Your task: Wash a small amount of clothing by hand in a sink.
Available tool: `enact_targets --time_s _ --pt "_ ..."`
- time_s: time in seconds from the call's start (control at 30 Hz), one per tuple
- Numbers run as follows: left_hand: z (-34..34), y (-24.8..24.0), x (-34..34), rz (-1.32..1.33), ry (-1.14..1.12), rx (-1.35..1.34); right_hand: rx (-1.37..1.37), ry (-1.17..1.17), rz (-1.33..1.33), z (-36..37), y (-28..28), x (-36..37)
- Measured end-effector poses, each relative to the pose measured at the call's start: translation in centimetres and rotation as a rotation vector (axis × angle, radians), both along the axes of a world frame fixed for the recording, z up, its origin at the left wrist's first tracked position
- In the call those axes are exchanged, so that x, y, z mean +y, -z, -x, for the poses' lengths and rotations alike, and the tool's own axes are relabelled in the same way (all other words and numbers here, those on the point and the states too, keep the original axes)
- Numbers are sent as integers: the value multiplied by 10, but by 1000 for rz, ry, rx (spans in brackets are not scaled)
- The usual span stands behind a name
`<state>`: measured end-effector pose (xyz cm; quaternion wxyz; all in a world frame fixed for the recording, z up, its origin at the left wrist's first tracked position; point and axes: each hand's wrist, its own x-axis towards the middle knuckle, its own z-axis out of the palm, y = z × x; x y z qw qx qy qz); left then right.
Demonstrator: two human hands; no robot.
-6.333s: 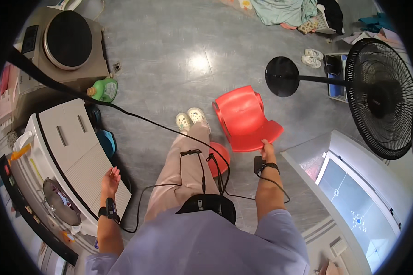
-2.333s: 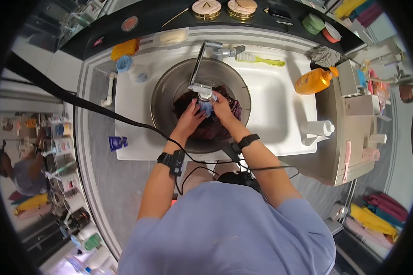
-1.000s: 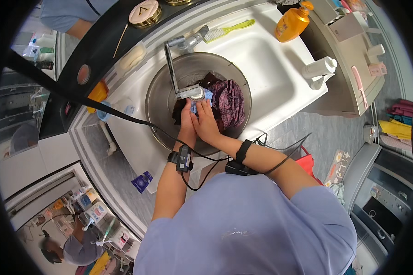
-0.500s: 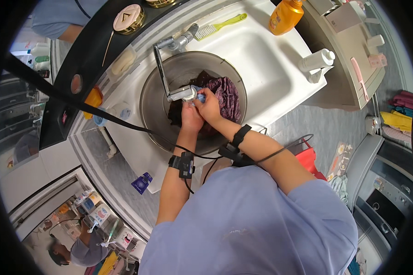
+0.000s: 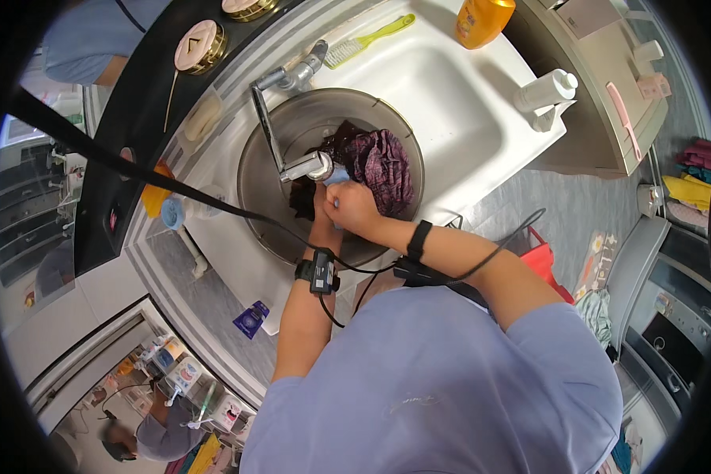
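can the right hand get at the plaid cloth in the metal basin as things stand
Probably yes: the right hand is just beside the plaid cloth, with nothing visible between them. It seems closed on the blue cloth, though, so might need freeing first.

My shirt (image 5: 426,371): lavender-blue, short-sleeved, pale script
My left hand (image 5: 321,204): bare; black wrist module (image 5: 322,271) beyond the shirt
My right hand (image 5: 352,208): bare; black wrist strap (image 5: 419,240) beyond the shirt
Cable (image 5: 326,310): thin, black
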<state>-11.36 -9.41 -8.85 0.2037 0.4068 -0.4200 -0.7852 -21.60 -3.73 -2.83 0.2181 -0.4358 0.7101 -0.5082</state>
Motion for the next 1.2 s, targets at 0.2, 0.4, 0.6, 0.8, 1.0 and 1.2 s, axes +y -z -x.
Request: enact_targets --time_s 0.2,0.4,0.6,0.8,1.0,1.2 --pt "34 11 -11 -469 -373 122 22 185 -110 20 24 -25" --pt "40 27 -35 -495 -287 167 -98 413 -222 31 42 -37" --pt "15 32 -46 -464 -123 366 116 274 -53 -8 11 -11" --pt "20 69 -21 -485 -422 270 179 157 -117 -2 17 -46" --pt "53 55 -9 -630 -338 -40 84 256 -351 49 92 -59" --pt "27 74 -37 -696 -292 718 264 166 -12 -4 45 -34"
